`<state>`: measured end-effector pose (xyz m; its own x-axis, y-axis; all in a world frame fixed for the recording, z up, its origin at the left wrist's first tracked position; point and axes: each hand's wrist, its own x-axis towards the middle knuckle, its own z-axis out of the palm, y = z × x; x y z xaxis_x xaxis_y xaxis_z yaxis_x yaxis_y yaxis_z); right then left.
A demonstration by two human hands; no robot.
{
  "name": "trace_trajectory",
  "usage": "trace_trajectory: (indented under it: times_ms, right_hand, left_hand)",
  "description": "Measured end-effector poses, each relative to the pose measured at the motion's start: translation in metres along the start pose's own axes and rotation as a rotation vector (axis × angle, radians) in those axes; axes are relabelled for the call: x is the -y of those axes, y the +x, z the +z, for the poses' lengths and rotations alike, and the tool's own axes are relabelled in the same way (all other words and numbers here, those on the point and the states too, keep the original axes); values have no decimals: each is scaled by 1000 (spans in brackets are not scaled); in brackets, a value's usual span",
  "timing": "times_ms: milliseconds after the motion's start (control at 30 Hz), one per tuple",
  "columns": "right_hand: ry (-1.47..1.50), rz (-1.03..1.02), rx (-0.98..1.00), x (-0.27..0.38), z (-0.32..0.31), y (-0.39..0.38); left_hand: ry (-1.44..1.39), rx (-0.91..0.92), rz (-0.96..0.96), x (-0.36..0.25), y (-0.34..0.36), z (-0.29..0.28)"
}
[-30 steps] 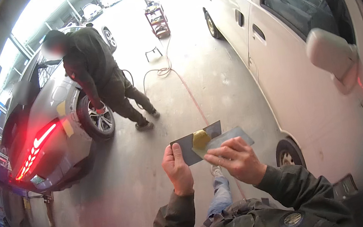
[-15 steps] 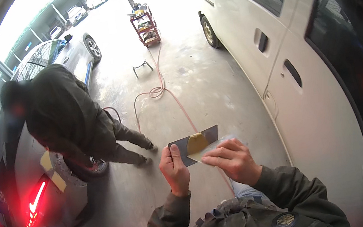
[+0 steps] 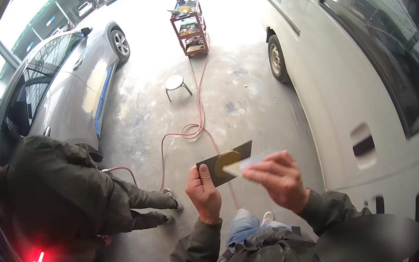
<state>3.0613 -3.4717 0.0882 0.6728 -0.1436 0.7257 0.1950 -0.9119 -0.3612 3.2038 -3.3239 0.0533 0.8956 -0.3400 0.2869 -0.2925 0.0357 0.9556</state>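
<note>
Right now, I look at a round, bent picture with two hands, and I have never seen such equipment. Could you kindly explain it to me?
There is no robot; these are a person's bare hands. The picture comes from the left of two fisheye cameras worn on the head, so straight edges bend. The left hand holds a dark rectangular plate bearing yellowish paste. The right hand holds a thin, pale spreader, blurred. On the concrete floor are a red hose, a round stool and a red shelf cart. A co-worker bends beside a grey car on the left; a white van stands on the right.
</note>
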Motion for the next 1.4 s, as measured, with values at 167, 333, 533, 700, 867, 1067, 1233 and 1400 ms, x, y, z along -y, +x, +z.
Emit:
trace_trajectory:
  times_ms: [167,333,533,700,867,1067,1233,1400]
  right_hand:
    - [500,215,-19,-147,27,118]
    - [888,386,211,-284,59,207]
    - [586,298,188,-433,87,308]
    - [171,188,94,-572,102,386]
    - [-318,-12,-144,-695,125,477]
    - [-223,-95,-4,-854,157,557]
    - [-128,-67,45,-985,166,629]
    - [-227,-36,-51,-1120,203,715]
  left_hand:
    - [-212,251,-88,64,129,55]
    - [-420,303,-58,100,287,129]
    - [-239,297,67,122,477,219]
    - [-150,299,128,148,612,307]
    - [-173,181,102,195,748,428]
    - [-329,155,19,206,889,564]
    - [-226,85,4,245,1000,647]
    - [-185,143,-15,286,1118,725]
